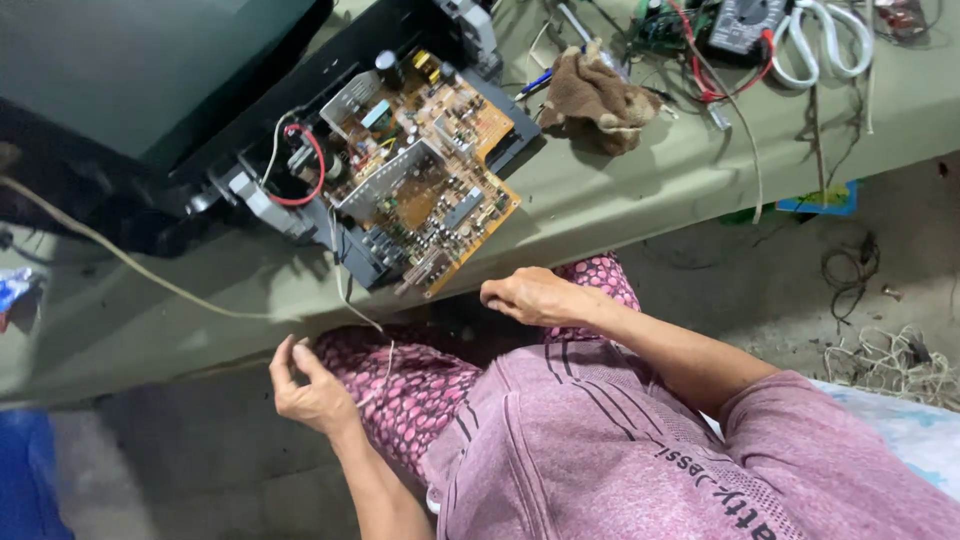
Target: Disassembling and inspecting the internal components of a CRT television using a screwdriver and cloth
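An orange circuit board (pixel 440 160) crowded with components juts out of a black television chassis (pixel 250 110) lying on the grey-green workbench (pixel 620 190). My right hand (pixel 530 295) rests curled at the bench's front edge, just below the board's corner; I cannot see anything in it. My left hand (pixel 305 385) hovers lower, below the bench over my knee, with thumb and fingers pinched near a thin pale wire (pixel 385 365) that hangs down from the board. A red wire (pixel 305 165) loops at the board's left side.
A brown rag (pixel 600 95) lies on the bench right of the board. A multimeter (pixel 745 25) with red leads and white cables sits at the far right. A beige cable (pixel 130 260) crosses the bench. Tangled wires (pixel 890 360) lie on the floor.
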